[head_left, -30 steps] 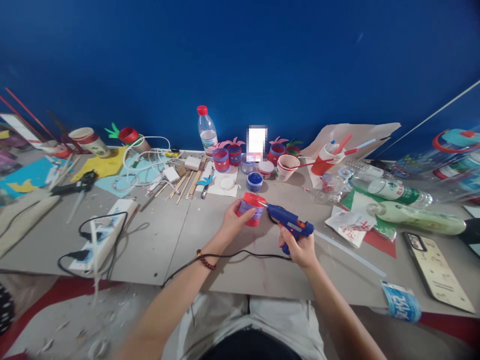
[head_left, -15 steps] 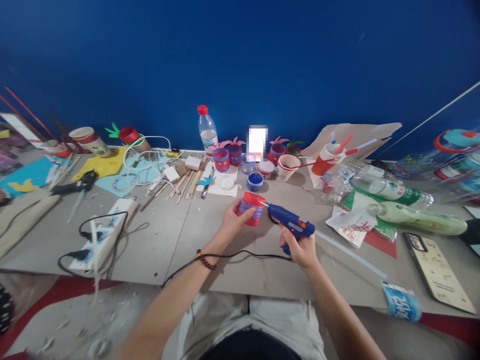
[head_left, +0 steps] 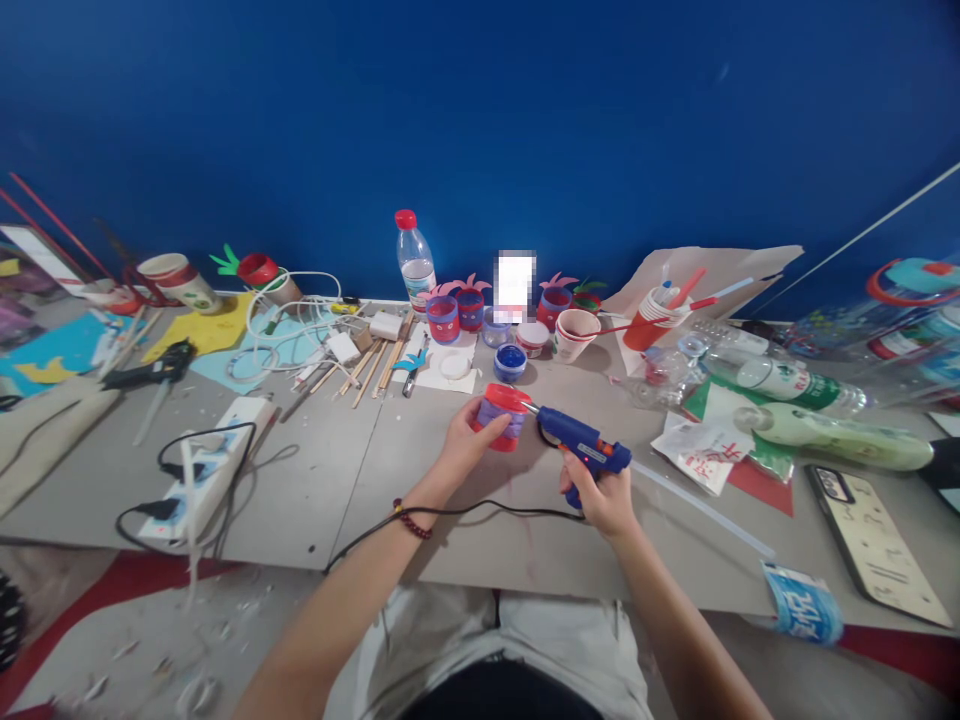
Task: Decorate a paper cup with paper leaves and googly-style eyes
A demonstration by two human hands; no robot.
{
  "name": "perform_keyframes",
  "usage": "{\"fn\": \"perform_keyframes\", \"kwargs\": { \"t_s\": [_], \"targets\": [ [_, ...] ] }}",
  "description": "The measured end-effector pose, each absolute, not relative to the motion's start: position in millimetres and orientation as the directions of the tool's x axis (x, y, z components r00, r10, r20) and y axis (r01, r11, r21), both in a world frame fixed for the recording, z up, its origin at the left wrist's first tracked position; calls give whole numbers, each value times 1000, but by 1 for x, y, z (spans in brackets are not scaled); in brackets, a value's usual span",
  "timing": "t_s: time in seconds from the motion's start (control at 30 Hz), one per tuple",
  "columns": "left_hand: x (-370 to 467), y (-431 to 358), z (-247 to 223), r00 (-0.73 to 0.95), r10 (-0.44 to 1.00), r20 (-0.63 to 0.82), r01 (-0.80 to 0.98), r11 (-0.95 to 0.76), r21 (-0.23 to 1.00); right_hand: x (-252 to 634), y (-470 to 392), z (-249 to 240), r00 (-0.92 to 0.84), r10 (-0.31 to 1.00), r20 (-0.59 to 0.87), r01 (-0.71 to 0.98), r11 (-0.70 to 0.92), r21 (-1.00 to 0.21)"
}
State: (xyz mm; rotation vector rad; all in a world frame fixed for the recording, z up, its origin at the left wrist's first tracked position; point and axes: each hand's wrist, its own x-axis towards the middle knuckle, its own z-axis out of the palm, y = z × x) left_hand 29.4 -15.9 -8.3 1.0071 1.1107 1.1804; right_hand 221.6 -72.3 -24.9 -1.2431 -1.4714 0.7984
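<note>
The left hand (head_left: 465,445) wraps around a small red paper cup (head_left: 499,417) with a purple band about its middle, fingers curled on its near side, holding it tilted just above the grey counter (head_left: 315,480) near the middle of the view. The right hand (head_left: 600,495) is closed around the grip of a blue hot glue gun (head_left: 581,450), whose metal nozzle touches the cup's red rim on its right side. The gun's black cord (head_left: 480,512) runs leftward beneath the left wrist, which wears a dark red bead bracelet (head_left: 411,522). Just behind the cup stand a small open pot of blue paint (head_left: 510,360) and a white-and-red paper cup (head_left: 574,333), with two more red-and-purple banded cups (head_left: 454,312) near a clear water bottle with a red cap (head_left: 414,262) against the blue wall. Wooden sticks (head_left: 371,368) lie scattered to the left of these, and further left a white power strip (head_left: 214,465) lies with black plugs in it. To the right lie a green bottle on its side (head_left: 840,435) and a phone (head_left: 874,545).
</note>
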Motion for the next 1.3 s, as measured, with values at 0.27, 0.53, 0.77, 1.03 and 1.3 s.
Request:
{"fn": "perform_keyframes", "kwargs": {
  "t_s": [0.27, 0.53, 0.77, 1.03, 1.3],
  "targets": [
    [30, -17, -7, 44, 990, -134, -202, 141, 969, 221, -71, -25, 42, 965, 259, 286, 236, -929],
    [29, -16, -9, 27, 990, -137, -190, 139, 972, 219, -72, -20, 56, 964, 262, 293, 235, -927],
    [28, -16, -11, 35, 989, -147, -199, 151, 968, 219, -71, -20, 59, 964, 260, 307, 230, -924],
    [30, -16, -10, 31, 988, -151, -222, 154, 963, 219, -72, -21, 53, 963, 264, 324, 234, -917],
    [29, -16, -8, 28, 986, -164, -241, 166, 956, 220, -71, -21, 53, 963, 265, 313, 236, -920]
  ]
}}
